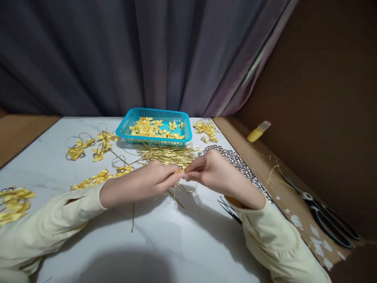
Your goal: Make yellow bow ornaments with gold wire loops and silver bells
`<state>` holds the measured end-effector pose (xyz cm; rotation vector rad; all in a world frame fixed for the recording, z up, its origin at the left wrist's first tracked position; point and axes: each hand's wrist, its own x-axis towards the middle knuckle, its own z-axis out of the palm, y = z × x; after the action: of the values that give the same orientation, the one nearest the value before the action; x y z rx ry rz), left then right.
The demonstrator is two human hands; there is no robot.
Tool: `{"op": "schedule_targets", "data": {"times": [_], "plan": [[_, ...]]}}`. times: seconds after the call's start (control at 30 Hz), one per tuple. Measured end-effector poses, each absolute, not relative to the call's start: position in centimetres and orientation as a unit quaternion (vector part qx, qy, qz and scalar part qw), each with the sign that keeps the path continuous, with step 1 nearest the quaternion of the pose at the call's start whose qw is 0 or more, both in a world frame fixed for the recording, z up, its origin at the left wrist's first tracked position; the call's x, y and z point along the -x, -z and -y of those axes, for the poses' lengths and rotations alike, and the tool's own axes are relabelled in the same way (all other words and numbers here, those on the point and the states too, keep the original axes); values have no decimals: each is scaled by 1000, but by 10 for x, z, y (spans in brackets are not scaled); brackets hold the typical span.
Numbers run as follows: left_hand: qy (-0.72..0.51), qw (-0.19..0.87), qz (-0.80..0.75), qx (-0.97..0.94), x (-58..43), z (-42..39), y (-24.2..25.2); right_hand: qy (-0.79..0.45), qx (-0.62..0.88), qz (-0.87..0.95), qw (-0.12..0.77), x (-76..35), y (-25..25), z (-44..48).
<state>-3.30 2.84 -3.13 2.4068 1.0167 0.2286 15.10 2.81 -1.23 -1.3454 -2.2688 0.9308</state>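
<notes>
My left hand (pixel 150 181) and my right hand (pixel 212 169) meet at the middle of the white table (pixel 165 239), fingertips pinched together on a small yellow bow with a thin gold cord (pixel 180 170). The cord's loose ends curl down below the fingers. Just behind the hands lies a pile of gold cords (pixel 167 154). Further back stands a blue plastic basket (pixel 154 126) holding several yellow bows.
Finished bows with cord loops (pixel 88 146) lie at the left, more at the far left edge (pixel 13 204) and behind right (pixel 207 129). Silver beads (pixel 238 163) run along the right edge. Small snips (pixel 228 208), black scissors (pixel 324 216) and a yellow glue tube (pixel 257 132) lie right.
</notes>
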Motion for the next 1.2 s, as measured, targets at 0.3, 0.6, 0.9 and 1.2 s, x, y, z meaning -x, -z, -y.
{"op": "schedule_targets", "data": {"times": [0.3,0.6,0.9,1.2], "plan": [[-78,181,-316,-928,35,-23,32,-341,494,788,141,-150,7,-24],[-42,128,-283,-950,36,-23,33,-392,498,765,117,-151,8,-27],[-34,222,-257,-940,40,-27,23,-390,482,775,123,-151,8,-24],[-72,187,-268,-942,41,-25,28,-449,483,738,142,-152,7,-26]]}}
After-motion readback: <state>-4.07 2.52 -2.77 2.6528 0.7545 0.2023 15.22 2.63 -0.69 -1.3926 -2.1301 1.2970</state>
